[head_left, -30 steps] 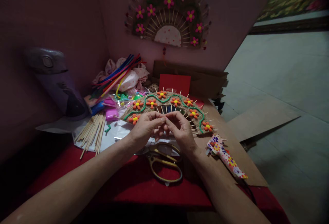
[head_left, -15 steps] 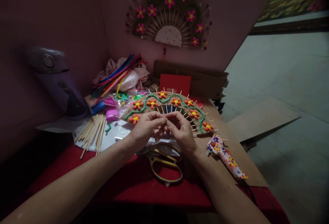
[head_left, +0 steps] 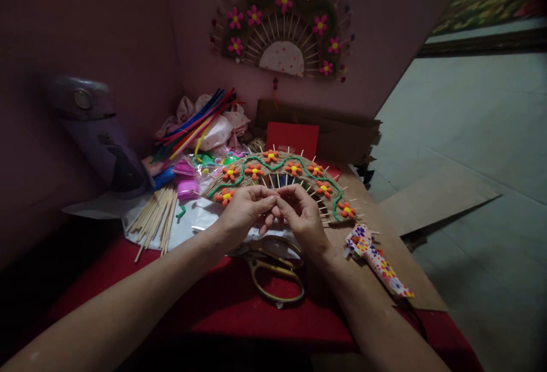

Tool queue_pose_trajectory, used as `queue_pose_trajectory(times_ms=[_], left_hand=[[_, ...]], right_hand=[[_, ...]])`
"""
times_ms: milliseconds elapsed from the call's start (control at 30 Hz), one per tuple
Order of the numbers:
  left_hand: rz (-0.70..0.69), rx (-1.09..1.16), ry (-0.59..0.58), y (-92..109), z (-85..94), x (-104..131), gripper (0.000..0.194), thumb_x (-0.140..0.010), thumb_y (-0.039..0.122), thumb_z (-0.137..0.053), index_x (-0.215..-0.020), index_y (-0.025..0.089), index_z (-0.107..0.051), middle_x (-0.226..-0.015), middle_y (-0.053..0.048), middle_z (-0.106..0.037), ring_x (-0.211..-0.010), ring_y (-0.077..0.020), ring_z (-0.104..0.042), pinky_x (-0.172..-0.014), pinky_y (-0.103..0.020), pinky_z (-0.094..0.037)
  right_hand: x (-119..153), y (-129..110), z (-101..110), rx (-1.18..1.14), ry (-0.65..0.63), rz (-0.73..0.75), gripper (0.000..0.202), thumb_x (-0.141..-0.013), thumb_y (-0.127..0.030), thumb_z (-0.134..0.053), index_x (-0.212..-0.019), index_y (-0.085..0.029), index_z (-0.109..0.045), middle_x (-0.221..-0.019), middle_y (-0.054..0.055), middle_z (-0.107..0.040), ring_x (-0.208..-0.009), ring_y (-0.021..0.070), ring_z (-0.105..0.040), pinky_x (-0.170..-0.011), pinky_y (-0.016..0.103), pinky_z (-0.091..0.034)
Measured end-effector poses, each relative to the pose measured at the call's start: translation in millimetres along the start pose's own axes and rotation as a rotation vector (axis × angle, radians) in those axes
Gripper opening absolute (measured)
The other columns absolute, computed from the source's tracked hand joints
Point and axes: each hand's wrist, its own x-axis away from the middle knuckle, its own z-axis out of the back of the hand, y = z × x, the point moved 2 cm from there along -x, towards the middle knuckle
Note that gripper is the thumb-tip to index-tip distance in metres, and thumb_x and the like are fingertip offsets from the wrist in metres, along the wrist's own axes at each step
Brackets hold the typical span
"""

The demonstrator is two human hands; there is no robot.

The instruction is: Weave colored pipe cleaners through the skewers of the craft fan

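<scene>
My left hand (head_left: pixel 248 212) and my right hand (head_left: pixel 301 215) meet at the fingertips, both pinched closed; whatever is between them is too small or hidden to name. Just behind them lies a twine-wrapped half-round fan (head_left: pixel 222 181) with thin sticks, orange clay flowers and a wavy green strip; my hands cover part of its lower middle. Below my hands, gold-handled scissors (head_left: pixel 277 298) rest on the red cloth, their blades partly hidden. A flower-patterned glue gun (head_left: pixel 378 261) lies right of my right wrist.
Wooden sticks (head_left: pixel 154 218), a green scrap (head_left: pixel 180 213) and pink clay packets (head_left: pixel 187 188) lie left. A purple bottle (head_left: pixel 100 138) stands at far left. Behind are coloured strips (head_left: pixel 199 124), a red card (head_left: pixel 293 139) and cardboard (head_left: pixel 354 138). A finished fan (head_left: pixel 282 57) hangs on the wall.
My hands stay joined at the fingertips, with a slight shift in the fingers. The whole view has moved a little; the objects lie as before.
</scene>
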Motion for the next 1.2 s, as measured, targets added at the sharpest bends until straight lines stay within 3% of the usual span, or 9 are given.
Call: queue_pose_trajectory(times_ms=[333,567,733,1200], left_hand=[[-0.015,-0.013,0.032,-3.2,3.5,-1.4,0.018,-0.072,0.025,-0.065,-0.069,0.013,-0.053,-0.053,0.001,-0.059,-0.033,-0.0059,-0.046,-0.028,-0.015,-0.034],[-0.06,-0.049,0.034,-4.1,1.8,-0.9,0.026,-0.07,0.034,-0.068,-0.069,0.011,-0.056,-0.056,-0.001,-0.059,-0.036,-0.0063,-0.048,-0.03,-0.016,-0.036],[-0.052,-0.061,0.042,-1.7,-0.8,-1.0,0.023,-0.069,0.03,-0.068,-0.07,0.01,-0.057,-0.057,-0.001,-0.06,-0.037,-0.0067,-0.048,-0.03,-0.017,-0.037],[-0.089,-0.18,0.081,-1.1,-1.0,-1.3,0.02,-0.07,0.03,-0.064,-0.072,0.012,-0.055,-0.055,-0.001,-0.059,-0.035,-0.0076,-0.047,-0.029,-0.018,-0.037]], right_hand=[[3.5,-1.8,-1.0,0.151,-0.024,0.049,0.016,-0.085,-0.035,-0.054,-0.091,-0.02,-0.052,-0.07,-0.001,-0.059,-0.062,0.012,-0.06,-0.06,0.025,-0.049],[3.1,2.4,0.5,0.176,0.027,0.043,0.017,-0.086,-0.036,-0.052,-0.092,-0.021,-0.053,-0.07,-0.002,-0.058,-0.062,0.0127,-0.06,-0.061,0.026,-0.049],[3.2,0.6,1.8,0.186,0.079,0.055,0.02,-0.083,-0.039,-0.055,-0.091,-0.021,-0.056,-0.067,-0.001,-0.059,-0.061,0.014,-0.06,-0.057,0.027,-0.049],[3.3,2.2,-0.7,0.212,0.058,0.063,0.016,-0.085,-0.035,-0.052,-0.091,-0.021,-0.054,-0.066,-0.002,-0.058,-0.06,0.0125,-0.059,-0.059,0.026,-0.049]])
